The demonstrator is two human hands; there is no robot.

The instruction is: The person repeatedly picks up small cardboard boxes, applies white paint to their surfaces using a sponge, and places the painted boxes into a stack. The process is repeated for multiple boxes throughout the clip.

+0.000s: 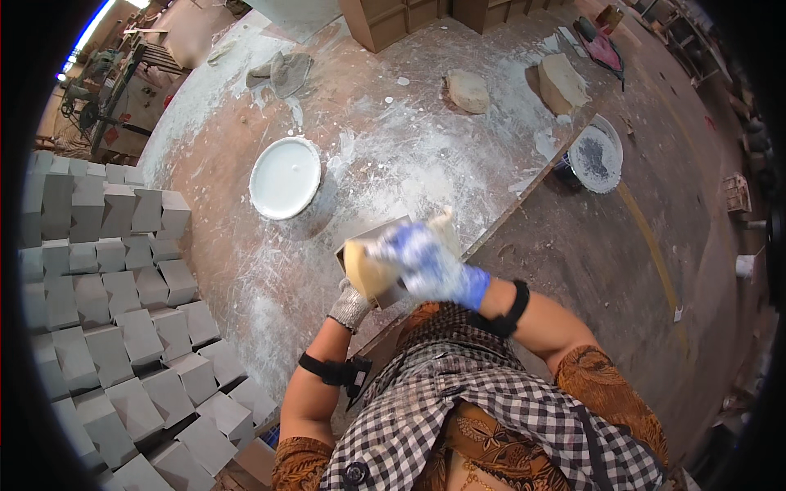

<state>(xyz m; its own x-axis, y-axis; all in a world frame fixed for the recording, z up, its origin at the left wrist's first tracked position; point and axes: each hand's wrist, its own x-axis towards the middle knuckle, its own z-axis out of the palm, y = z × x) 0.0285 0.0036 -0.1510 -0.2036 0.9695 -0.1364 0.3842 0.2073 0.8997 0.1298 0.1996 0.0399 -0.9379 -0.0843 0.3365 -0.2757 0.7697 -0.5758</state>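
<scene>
My left hand [352,307], in a grey knit glove, holds a small grey box-shaped block [370,241] from below, just above the near edge of the dusty workbench [246,270]. My right hand [430,263], in a blue glove and blurred by motion, presses a yellowish sponge [366,270] against the block's front face. Both hands are close together in front of my chest.
A white bucket of white liquid [285,177] stands on the bench beyond the block. Two more sponges [468,90] lie farther back. Several grey pyramid-faced blocks [123,327] are stacked at left. A round basin [595,154] sits on the floor at right.
</scene>
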